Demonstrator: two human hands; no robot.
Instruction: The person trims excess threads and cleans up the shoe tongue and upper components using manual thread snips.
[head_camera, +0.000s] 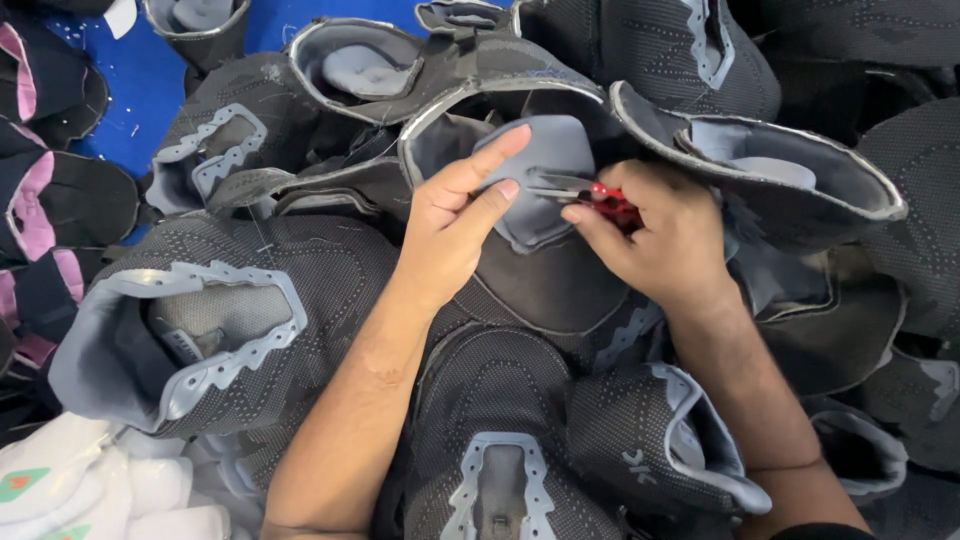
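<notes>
Heaped dark knit uppers; left hand pinching grey lining, right hand gripping red snips.

Footwear workshop: a sewing or trimming station heaped with unfinished shoe parts.

Dozens of identical dark grey knit shoe uppers, each with pale grey lining and eyelet trim and none with a sole, lie piled over a blue work surface. A second batch of black-and-pink uppers is stacked at the left edge, and white pieces sit at the lower left. Such repeated, half-made parts indicate production work rather than a home or shop.
</notes>
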